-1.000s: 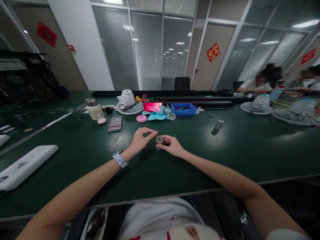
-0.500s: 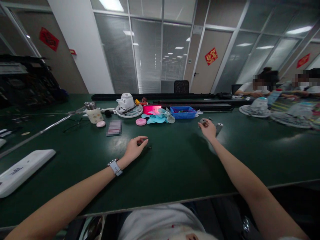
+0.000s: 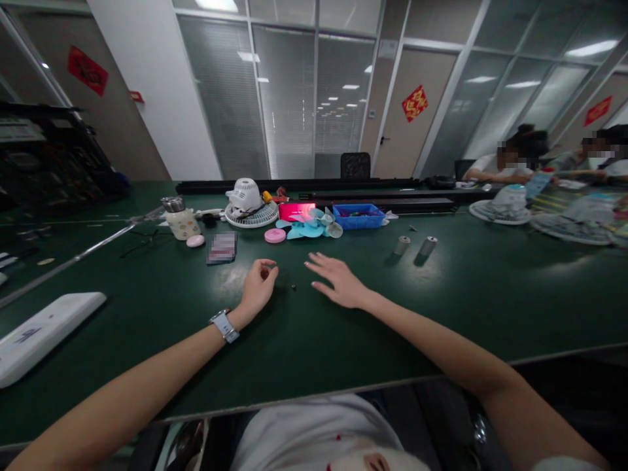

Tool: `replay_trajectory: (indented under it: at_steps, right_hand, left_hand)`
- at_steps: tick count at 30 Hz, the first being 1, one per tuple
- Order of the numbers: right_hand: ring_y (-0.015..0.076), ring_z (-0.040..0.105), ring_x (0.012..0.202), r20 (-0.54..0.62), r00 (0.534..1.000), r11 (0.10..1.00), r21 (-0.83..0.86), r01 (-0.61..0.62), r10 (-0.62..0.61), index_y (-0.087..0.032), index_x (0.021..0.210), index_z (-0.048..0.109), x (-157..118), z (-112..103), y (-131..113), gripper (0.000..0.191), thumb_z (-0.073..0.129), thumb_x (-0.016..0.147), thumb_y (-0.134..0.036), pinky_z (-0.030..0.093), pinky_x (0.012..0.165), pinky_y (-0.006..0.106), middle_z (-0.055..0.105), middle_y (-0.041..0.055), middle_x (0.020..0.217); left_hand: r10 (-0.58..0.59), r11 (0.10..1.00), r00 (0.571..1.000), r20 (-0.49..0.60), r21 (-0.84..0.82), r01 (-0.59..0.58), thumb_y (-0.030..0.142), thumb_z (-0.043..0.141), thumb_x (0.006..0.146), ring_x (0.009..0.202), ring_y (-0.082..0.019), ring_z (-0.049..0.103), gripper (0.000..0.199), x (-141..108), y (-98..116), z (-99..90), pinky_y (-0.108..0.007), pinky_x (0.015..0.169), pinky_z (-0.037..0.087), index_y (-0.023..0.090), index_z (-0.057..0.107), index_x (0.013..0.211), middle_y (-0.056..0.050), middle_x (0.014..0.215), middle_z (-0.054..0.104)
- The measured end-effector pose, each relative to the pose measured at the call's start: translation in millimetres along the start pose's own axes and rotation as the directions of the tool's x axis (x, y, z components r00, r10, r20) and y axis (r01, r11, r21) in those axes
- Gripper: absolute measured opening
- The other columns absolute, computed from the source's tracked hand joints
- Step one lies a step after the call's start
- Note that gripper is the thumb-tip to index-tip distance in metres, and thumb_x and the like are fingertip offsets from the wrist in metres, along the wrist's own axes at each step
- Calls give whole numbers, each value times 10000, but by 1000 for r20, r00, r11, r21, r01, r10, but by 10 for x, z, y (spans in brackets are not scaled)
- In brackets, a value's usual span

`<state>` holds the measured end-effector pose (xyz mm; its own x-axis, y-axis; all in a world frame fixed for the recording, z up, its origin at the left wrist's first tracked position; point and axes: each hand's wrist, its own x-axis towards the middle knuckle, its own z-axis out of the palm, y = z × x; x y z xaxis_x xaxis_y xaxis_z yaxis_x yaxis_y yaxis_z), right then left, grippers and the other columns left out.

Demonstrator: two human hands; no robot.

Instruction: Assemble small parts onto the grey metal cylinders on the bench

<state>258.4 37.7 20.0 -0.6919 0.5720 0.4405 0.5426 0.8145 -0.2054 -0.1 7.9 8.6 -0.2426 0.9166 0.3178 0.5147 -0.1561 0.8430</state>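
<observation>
My left hand (image 3: pixel 258 285) is curled over the green table (image 3: pixel 314 353), its fingertips closed together; what they hold, if anything, is too small to make out. A tiny dark piece (image 3: pixel 294 286) lies on the table between my hands. My right hand (image 3: pixel 338 280) hovers to the right of it with fingers spread and nothing in them. Two metallic cylinders stand to the right, a nearer-left one (image 3: pixel 402 245) and another one (image 3: pixel 428 246) beside it. A small dark bit (image 3: pixel 413 228) lies behind them.
Along the back are a white fan base (image 3: pixel 245 196), light-blue fan blades (image 3: pixel 309 226), a pink round piece (image 3: pixel 275 235) and a blue tray (image 3: pixel 359 218). A bottle (image 3: pixel 181 219) stands back left, a white panel (image 3: pixel 49 333) lies left. People sit at the far right.
My right hand has let go of one cylinder, which now stands beside the other, and has moved left with its fingers spread. My left hand has shifted slightly left.
</observation>
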Motion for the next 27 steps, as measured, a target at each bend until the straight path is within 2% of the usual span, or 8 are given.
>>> replay_trajectory:
  at_steps: [3, 9, 14, 17, 19, 23, 25, 27]
  right_hand:
    - [229, 388, 1422, 172, 974, 982, 142, 121, -145, -251, 1434, 509, 81, 209, -323, 446, 477, 995, -327, 344, 1140, 455, 498, 59, 1485]
    - [195, 681, 1089, -13, 1000, 967, 255, -10, 13, -244, 1094, 754, 34, 216, -265, 216, 655, 907, -292, 494, 993, 345, 753, 24, 1091]
    - [194, 730, 933, -40, 989, 923, 367, -119, 144, -284, 925, 795, 48, 233, -270, 118, 718, 839, -308, 548, 892, 320, 777, -24, 933]
    - [205, 733, 907, -98, 966, 906, 379, -187, 240, -293, 946, 796, 64, 97, -98, 159, 689, 848, -357, 558, 878, 333, 775, -27, 943]
    - [224, 721, 950, -254, 910, 923, 290, -252, 328, -289, 1011, 786, 9, -115, 186, 213, 645, 874, -371, 545, 903, 360, 769, -11, 1003]
    - [272, 671, 1054, -602, 669, 839, 4, -544, 437, -238, 1117, 751, -328, -624, 982, 312, 512, 920, -279, 488, 953, 425, 734, 64, 1134]
    - [290, 657, 1055, -657, 589, 746, -60, -663, 471, -199, 1136, 736, -532, -785, 1323, 343, 487, 906, -248, 482, 931, 436, 724, 101, 1145]
    - [291, 654, 1020, -653, 558, 683, -84, -725, 512, -175, 1125, 732, -688, -847, 1544, 351, 482, 887, -239, 481, 904, 431, 724, 120, 1124]
  left_hand:
    - [11, 1000, 1000, 3, -15, -11, 330, 560, 850, 706, -177, 557, 250, -10, 10, 4, -312, 676, 423, 180, 575, 1049, 0, 769, 576]
    - [24, 1000, 999, 30, -7, -23, 323, 566, 838, 711, -179, 560, 237, 0, -1, 16, -309, 674, 422, 189, 570, 1033, 4, 759, 573]
    - [29, 1000, 998, 50, -7, -29, 324, 563, 833, 722, -178, 562, 242, 2, -15, 16, -303, 674, 423, 195, 570, 1038, 5, 761, 574]
    - [29, 1000, 998, 64, -1, -29, 327, 564, 830, 725, -176, 565, 255, -4, -23, 12, -300, 673, 423, 194, 567, 1049, 7, 770, 576]
    - [30, 1000, 997, 67, 1, -30, 333, 563, 831, 728, -175, 569, 261, -9, -21, 8, -300, 677, 427, 194, 566, 1053, 6, 782, 582]
    - [36, 999, 997, 72, 1, -36, 326, 570, 826, 744, -177, 579, 252, -19, 9, 4, -303, 692, 438, 196, 569, 1042, 5, 790, 589]
    - [32, 999, 997, 73, 4, -33, 318, 571, 826, 745, -178, 582, 237, -21, 26, 3, -305, 695, 442, 198, 571, 1030, 5, 782, 591]
    - [33, 999, 997, 73, 9, -33, 312, 571, 827, 744, -178, 584, 229, -21, 32, 4, -305, 692, 443, 199, 571, 1025, 6, 775, 594]
